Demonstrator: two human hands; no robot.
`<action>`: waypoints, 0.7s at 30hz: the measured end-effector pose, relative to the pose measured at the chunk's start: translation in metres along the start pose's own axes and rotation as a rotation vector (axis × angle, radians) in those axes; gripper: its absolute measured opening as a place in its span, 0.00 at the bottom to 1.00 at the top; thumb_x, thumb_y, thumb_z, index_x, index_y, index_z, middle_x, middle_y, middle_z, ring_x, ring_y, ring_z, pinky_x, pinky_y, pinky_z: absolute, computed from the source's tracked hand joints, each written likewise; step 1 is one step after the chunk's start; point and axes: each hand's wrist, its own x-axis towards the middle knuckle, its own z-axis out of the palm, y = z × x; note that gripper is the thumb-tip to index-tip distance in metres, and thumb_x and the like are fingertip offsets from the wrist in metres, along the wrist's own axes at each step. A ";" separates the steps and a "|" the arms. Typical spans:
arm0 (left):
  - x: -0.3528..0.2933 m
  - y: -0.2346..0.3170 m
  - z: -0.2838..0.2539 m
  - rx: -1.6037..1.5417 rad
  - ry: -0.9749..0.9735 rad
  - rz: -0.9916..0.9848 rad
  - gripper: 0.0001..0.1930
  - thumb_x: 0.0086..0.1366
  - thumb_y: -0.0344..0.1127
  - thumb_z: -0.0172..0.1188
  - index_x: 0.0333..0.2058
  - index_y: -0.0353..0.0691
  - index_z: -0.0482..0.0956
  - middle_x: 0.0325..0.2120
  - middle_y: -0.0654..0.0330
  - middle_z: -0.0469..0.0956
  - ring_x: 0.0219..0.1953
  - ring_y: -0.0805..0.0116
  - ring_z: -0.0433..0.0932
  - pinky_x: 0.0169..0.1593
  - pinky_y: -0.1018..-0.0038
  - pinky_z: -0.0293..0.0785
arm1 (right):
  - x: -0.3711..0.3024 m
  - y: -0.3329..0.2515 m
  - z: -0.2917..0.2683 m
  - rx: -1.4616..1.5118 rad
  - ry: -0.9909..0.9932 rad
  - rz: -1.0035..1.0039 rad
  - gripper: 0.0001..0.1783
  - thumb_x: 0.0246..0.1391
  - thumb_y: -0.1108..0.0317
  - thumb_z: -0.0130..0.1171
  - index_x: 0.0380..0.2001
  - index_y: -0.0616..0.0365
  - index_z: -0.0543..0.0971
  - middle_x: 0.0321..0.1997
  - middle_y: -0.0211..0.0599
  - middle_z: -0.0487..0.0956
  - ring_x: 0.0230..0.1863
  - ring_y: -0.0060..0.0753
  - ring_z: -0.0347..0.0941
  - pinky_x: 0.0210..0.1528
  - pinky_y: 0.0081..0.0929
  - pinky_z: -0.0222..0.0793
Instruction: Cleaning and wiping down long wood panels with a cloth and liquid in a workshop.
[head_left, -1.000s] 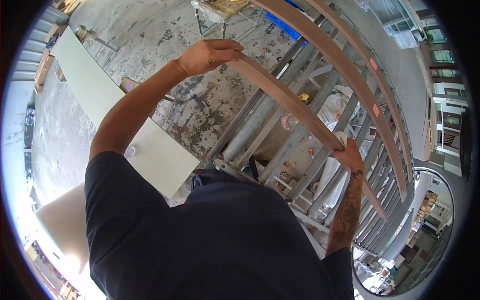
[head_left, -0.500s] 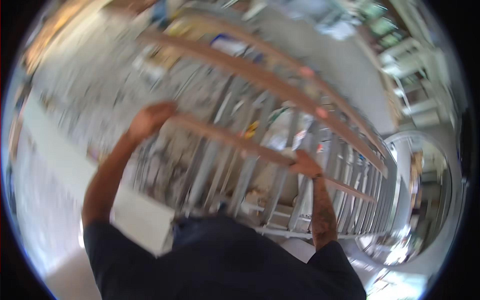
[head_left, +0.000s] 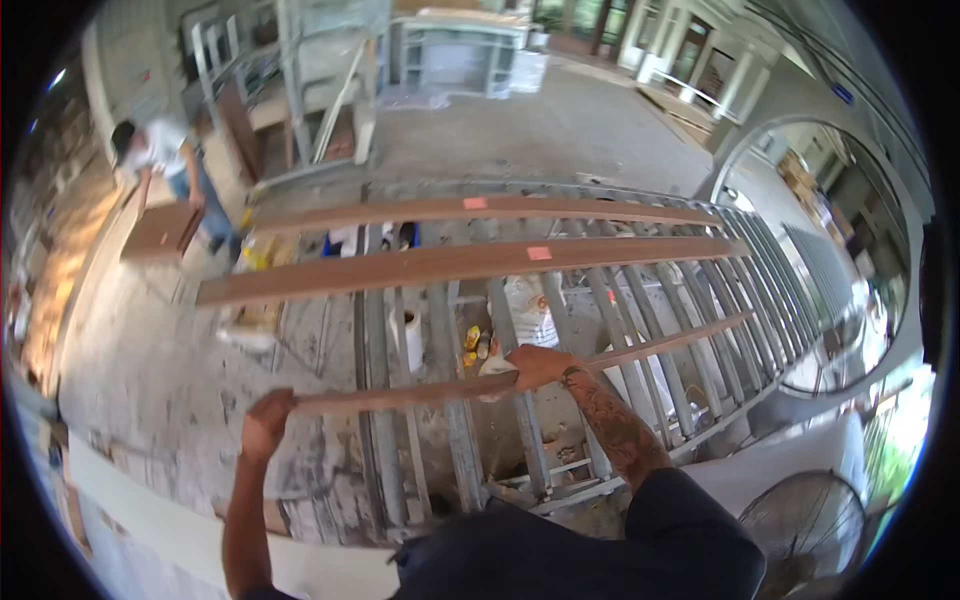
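Observation:
A narrow reddish-brown wooden strip [head_left: 405, 396] lies across the grey metal rollers [head_left: 463, 450] in front of me. My left hand [head_left: 266, 424] is closed round its left end, which juts out past the rollers. Partway along, my right hand [head_left: 543, 367] is closed over a crumpled whitish wad [head_left: 495, 369], perhaps a rag or paper, and presses it on the strip. Farther off, a wider board [head_left: 430, 266] and another long board [head_left: 560, 208] rest on the rollers, each with a pink tag.
A co-worker [head_left: 165, 160] at the far left handles brown panels [head_left: 160, 232]. Below the rollers sit a white roll [head_left: 413, 340], a white bag [head_left: 530, 312] and yellow items [head_left: 472, 340]. A big round metal frame [head_left: 745, 150] stands at right, a fan-like wire guard [head_left: 806, 525] near it.
The view has swung upward, bringing the co-worker and the far room into sight. My right hand has slid left along the strip, closer to my left hand, which still grips the end.

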 end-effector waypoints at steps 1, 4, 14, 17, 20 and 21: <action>-0.004 -0.012 0.005 -0.027 -0.046 -0.031 0.15 0.55 0.21 0.58 0.41 0.41 0.83 0.46 0.50 0.83 0.49 0.50 0.82 0.51 0.61 0.79 | 0.009 0.011 0.007 -0.083 0.012 -0.014 0.25 0.36 0.62 0.64 0.40 0.66 0.81 0.42 0.58 0.82 0.47 0.57 0.80 0.47 0.44 0.77; -0.007 -0.045 0.017 0.032 -0.190 -0.020 0.15 0.65 0.29 0.57 0.50 0.41 0.81 0.50 0.49 0.81 0.51 0.49 0.80 0.55 0.60 0.77 | 0.015 0.032 0.006 -0.031 0.064 0.040 0.30 0.36 0.56 0.67 0.43 0.65 0.80 0.43 0.60 0.81 0.51 0.59 0.78 0.55 0.47 0.73; 0.040 -0.015 -0.014 -0.138 -0.334 -0.255 0.03 0.65 0.29 0.51 0.33 0.37 0.70 0.28 0.52 0.75 0.35 0.50 0.77 0.39 0.58 0.71 | 0.008 -0.024 -0.005 0.069 0.113 0.153 0.28 0.40 0.67 0.64 0.48 0.67 0.80 0.39 0.55 0.84 0.45 0.53 0.83 0.49 0.38 0.74; 0.027 -0.013 -0.013 -0.183 -0.285 -0.310 0.01 0.66 0.27 0.52 0.35 0.36 0.71 0.30 0.52 0.76 0.37 0.51 0.78 0.41 0.59 0.72 | 0.017 0.003 0.009 0.046 0.098 0.117 0.28 0.39 0.66 0.65 0.48 0.66 0.80 0.42 0.56 0.83 0.47 0.54 0.82 0.51 0.39 0.74; 0.004 -0.014 -0.006 -0.366 -0.087 -0.341 0.01 0.68 0.25 0.54 0.36 0.35 0.71 0.38 0.54 0.80 0.44 0.56 0.80 0.48 0.62 0.75 | 0.009 -0.008 0.007 0.052 0.079 0.115 0.30 0.37 0.66 0.66 0.48 0.66 0.80 0.44 0.57 0.83 0.49 0.56 0.80 0.53 0.41 0.73; -0.005 -0.015 -0.002 -0.514 0.101 -0.353 0.02 0.69 0.25 0.55 0.36 0.35 0.71 0.42 0.55 0.82 0.49 0.59 0.81 0.52 0.64 0.76 | 0.008 -0.009 0.007 0.042 0.089 0.121 0.30 0.37 0.66 0.66 0.48 0.67 0.80 0.44 0.57 0.83 0.48 0.56 0.81 0.52 0.40 0.73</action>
